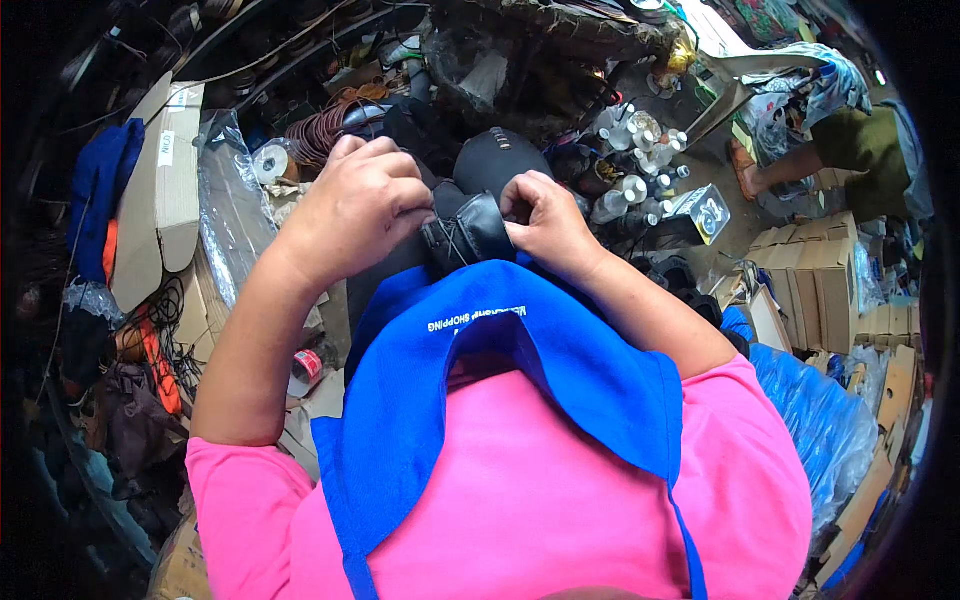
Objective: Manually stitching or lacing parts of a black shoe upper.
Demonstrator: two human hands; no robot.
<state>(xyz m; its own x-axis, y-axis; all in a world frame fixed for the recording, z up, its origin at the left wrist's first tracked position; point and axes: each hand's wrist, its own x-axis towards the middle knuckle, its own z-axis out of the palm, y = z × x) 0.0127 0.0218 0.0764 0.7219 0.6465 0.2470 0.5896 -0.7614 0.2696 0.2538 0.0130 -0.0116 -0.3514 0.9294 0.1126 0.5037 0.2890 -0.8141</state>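
Observation:
A black leather shoe (478, 228) rests at my lap, above the blue apron (600, 390). Thin dark lace or thread strands show along its left side. My left hand (365, 205) is closed in a pinch at that side; whatever its fingertips hold is too small to make out. On the other side, my right hand (550, 222) has curled fingers and a thumb gripping the shoe's edge. Just beyond the shoe is a rounded black form (500, 160), possibly my knee or another shoe part; I cannot tell which.
Several small bottles (640, 140) and a dark box (700, 215) stand to the right. Cardboard pieces (810, 270) and blue plastic wrap (810, 410) lie farther right. A spool (270, 162) and brown cord (320, 135) are at the left. Another person's leg (790, 165) shows at upper right.

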